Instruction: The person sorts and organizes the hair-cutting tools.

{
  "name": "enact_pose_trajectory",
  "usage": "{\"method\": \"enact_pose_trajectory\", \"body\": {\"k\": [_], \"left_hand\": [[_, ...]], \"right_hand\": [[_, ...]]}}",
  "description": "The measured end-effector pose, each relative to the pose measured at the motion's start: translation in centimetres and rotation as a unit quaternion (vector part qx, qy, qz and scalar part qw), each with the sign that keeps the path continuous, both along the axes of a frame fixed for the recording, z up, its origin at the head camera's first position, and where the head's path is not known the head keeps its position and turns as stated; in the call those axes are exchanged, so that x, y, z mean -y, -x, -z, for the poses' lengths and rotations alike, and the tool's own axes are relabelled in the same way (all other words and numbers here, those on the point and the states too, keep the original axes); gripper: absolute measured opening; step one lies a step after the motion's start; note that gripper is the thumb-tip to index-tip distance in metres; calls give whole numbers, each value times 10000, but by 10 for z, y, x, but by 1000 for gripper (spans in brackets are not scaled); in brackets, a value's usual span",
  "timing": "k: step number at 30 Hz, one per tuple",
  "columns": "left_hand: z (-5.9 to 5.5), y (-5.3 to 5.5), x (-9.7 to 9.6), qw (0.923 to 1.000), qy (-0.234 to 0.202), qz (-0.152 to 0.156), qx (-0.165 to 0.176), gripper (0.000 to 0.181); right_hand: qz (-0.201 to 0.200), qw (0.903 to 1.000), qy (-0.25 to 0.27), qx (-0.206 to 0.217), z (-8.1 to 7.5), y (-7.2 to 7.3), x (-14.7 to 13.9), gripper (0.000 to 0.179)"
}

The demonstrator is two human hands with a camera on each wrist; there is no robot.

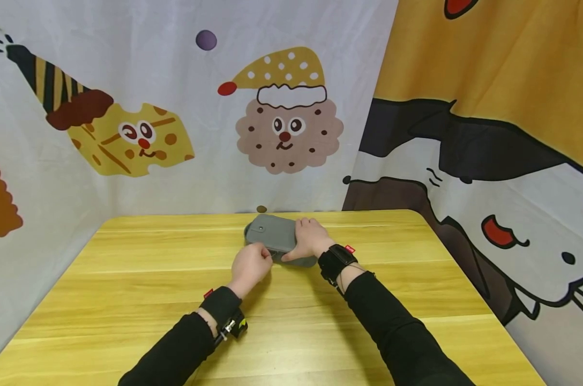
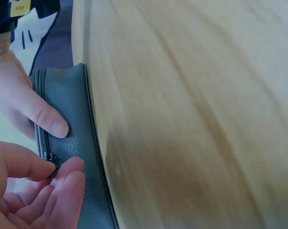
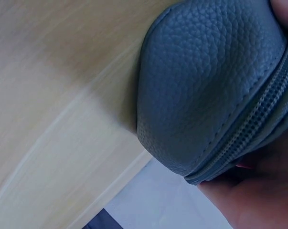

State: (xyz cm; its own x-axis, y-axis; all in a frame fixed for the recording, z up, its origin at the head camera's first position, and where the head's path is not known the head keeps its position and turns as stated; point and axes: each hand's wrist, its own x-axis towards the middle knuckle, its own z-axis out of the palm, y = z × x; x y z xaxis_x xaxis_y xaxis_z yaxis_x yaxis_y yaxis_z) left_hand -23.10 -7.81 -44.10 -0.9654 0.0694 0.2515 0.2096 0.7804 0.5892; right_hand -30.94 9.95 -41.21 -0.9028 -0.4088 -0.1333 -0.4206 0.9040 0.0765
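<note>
A grey leather-look zip pouch (image 1: 272, 230) lies near the far edge of the table, a snap-like stud on its top. My left hand (image 1: 251, 266) is at its near side. In the left wrist view, thumb and forefinger pinch the pull of the zipper slider (image 2: 49, 156). My right hand (image 1: 311, 238) grips the pouch's right part, thumb on the near side and fingers over the top. Closed zipper teeth (image 3: 259, 114) run along the pouch's end in the right wrist view. The inside of the pouch is hidden.
The wooden table (image 1: 142, 300) has a light yellow grain. Behind it hangs a curtain (image 1: 176, 64) with cartoon prints, reaching down to the table's far edge. More printed cloth (image 1: 513, 225) hangs along the right side.
</note>
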Motion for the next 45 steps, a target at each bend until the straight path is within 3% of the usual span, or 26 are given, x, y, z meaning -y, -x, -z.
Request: {"method": "enact_pose_trajectory", "body": {"k": [4, 14, 22, 45], "left_hand": [[-1, 1, 1, 9999, -119, 24, -82, 14], [-2, 0, 3, 9983, -576, -65, 75, 11], [-2, -1, 6, 9922, -1173, 24, 427, 11], [-1, -1, 13, 9938, -989, 52, 507, 12]], "right_hand": [[16, 10000, 1, -6, -1, -2, -1, 120], [65, 9998, 146, 71, -1, -1, -3, 122], [102, 9996, 229, 135, 0, 0, -4, 122], [28, 9997, 200, 171, 0, 0, -3, 123]]}}
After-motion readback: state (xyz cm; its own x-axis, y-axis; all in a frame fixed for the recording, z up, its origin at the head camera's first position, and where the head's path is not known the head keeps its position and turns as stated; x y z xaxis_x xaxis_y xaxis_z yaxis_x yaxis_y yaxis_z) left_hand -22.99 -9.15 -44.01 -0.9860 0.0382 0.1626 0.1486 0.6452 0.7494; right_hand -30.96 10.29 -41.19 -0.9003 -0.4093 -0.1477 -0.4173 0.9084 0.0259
